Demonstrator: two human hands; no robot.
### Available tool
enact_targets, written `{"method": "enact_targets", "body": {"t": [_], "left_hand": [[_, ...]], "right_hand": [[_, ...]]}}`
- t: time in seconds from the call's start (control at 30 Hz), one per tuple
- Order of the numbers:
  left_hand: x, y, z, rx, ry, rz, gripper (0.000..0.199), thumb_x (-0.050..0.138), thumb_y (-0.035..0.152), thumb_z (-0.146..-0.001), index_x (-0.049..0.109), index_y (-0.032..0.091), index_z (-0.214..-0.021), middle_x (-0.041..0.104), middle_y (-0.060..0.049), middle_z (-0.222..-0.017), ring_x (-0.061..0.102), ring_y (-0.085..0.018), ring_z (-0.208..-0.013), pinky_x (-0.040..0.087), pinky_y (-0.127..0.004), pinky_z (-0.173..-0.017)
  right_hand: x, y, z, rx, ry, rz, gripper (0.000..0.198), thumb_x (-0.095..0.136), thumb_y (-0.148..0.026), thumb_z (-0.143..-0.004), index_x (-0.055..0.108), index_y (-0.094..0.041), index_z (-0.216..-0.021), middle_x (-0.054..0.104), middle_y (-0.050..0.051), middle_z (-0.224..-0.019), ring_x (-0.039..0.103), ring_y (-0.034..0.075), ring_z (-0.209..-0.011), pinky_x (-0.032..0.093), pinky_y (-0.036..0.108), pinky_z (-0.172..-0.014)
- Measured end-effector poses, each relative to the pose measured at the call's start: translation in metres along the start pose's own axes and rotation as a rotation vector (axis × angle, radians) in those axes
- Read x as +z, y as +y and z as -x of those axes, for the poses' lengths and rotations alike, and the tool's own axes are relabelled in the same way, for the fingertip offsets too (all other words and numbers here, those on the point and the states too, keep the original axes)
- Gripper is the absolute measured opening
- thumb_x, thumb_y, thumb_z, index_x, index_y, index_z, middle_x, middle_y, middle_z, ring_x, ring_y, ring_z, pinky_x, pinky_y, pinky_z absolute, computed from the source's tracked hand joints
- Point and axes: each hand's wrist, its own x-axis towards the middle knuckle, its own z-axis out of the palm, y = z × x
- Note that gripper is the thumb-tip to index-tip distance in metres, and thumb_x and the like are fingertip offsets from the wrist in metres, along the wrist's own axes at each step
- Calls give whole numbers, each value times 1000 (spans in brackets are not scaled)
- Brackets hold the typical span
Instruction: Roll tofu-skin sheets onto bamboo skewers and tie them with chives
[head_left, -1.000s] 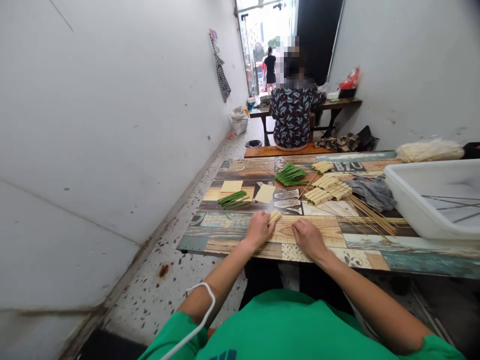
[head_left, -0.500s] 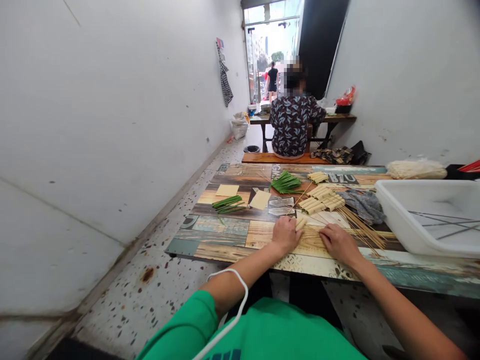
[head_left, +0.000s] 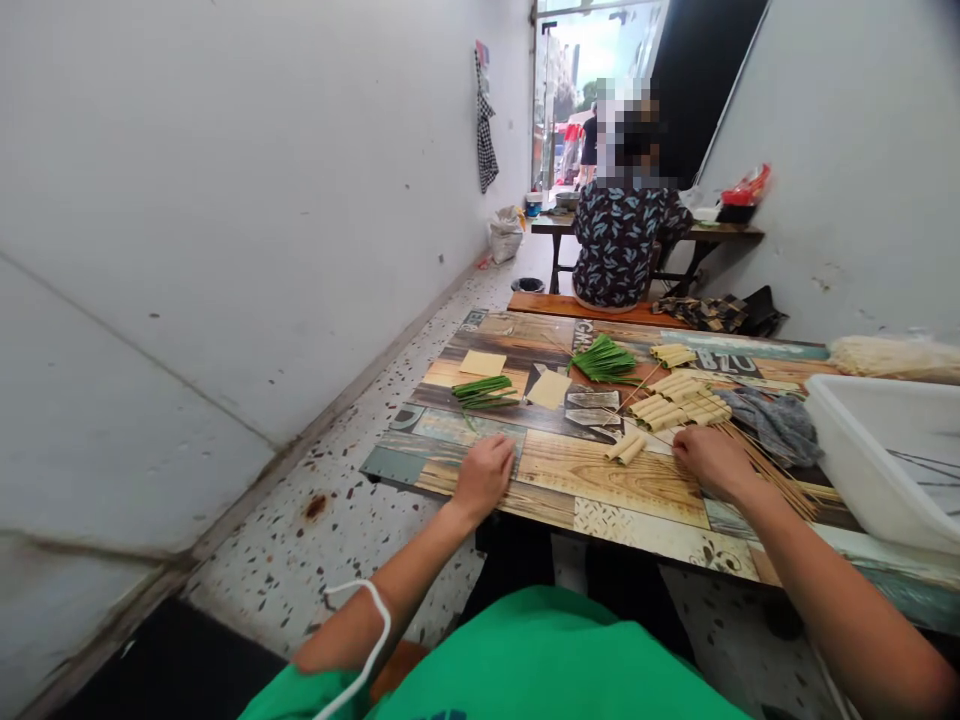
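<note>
Pale rolls [head_left: 626, 447] between left hand [head_left: 484, 476] and right hand [head_left: 714, 460], nearer the right, left fingers [head_left: 501, 455] bunched, right's hold unclear

Green short-sleeved top [head_left: 570, 650], white cord [head_left: 385, 622], dark legwear [head_left: 517, 555].

This looks like a narrow street-front food shop or small eatery. A glass door [head_left: 550, 115] at the far end gives onto the street [head_left: 572, 150], and a scuffed white wall [head_left: 300, 180] runs down to a speckled floor [head_left: 337, 540]. A patterned table [head_left: 585, 470] and a dark table [head_left: 731, 233] stand in line with a wooden bench [head_left: 544, 303] between; the nearer bears cut greens [head_left: 604, 361], pale rolls [head_left: 656, 412], thin skewers [head_left: 780, 482] and a white tub [head_left: 836, 450].
</note>
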Motion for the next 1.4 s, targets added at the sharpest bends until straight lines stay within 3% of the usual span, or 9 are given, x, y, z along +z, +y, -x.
{"method": "enact_targets", "body": {"t": [0.23,0.37,0.53,0.7,0.8,0.97,1.1,1.27,1.4], "left_hand": [[-34,-77,-37,-190,-132,-352,20,49,12,-91,68,17,-94,66,-9,-96,58,-22,-93,45,-32,-83],[-42,-100,-69,-111,-202,-370,19,64,15,-83,68,20,-101,66,-9,-103,57,-23,-102,43,-32,-86],[-43,-103,-100,-129,-272,-389,28,64,14,-83,67,22,-110,65,-10,-111,57,-24,-106,42,-33,-88],[-41,-92,-113,-113,-285,-311,27,56,25,-90,63,22,-116,64,-10,-116,56,-26,-114,41,-40,-97],[-36,-89,-117,-116,-347,-286,52,67,42,-84,52,21,-130,56,-13,-132,48,-30,-127,34,-51,-107],[-32,-84,-92,-134,-244,-175,53,67,35,-86,48,21,-134,52,-14,-139,45,-29,-131,34,-52,-109],[-21,-69,-43,0,-58,17,47,61,30,-89,51,19,-134,52,-15,-139,46,-27,-131,39,-47,-109],[0,-60,-13,-16,98,145,35,56,26,-91,61,17,-124,59,-16,-131,54,-27,-124,45,-47,-106],[4,-64,-16,-66,168,174,32,60,25,-87,65,16,-118,62,-15,-126,58,-26,-118,49,-46,-103]], "right_hand": [[-7,-33,-54,-276,236,-76,26,49,-25,-91,74,-20,-86,71,9,-92,62,20,-86,37,27,-64],[-16,-83,-87,-473,251,-143,23,53,-24,-91,75,-18,-87,70,9,-88,61,18,-83,40,26,-69],[-29,-157,-113,-658,168,-202,24,52,-25,-95,74,-15,-99,70,10,-99,59,17,-94,40,25,-78],[-44,-222,-169,-618,173,-182,29,46,-22,-96,71,-16,-107,69,12,-108,59,21,-100,43,27,-83],[-57,-244,-200,-583,142,-117,26,49,-18,-93,72,-16,-104,69,14,-112,57,25,-107,43,30,-89],[-69,-229,-213,-452,18,-18,30,57,-27,-87,72,-4,-102,69,25,-107,64,30,-98,47,35,-82],[-56,-193,-190,-492,-120,47,39,71,-46,-75,74,-11,-91,72,19,-99,67,28,-91,47,30,-72],[-34,-171,-158,-544,-69,17,24,54,-27,-90,74,-14,-93,73,13,-103,66,21,-93,42,23,-74],[-49,-166,-156,-521,-71,16,32,43,-22,-93,74,-13,-90,74,13,-97,66,18,-86,40,22,-69]]}}
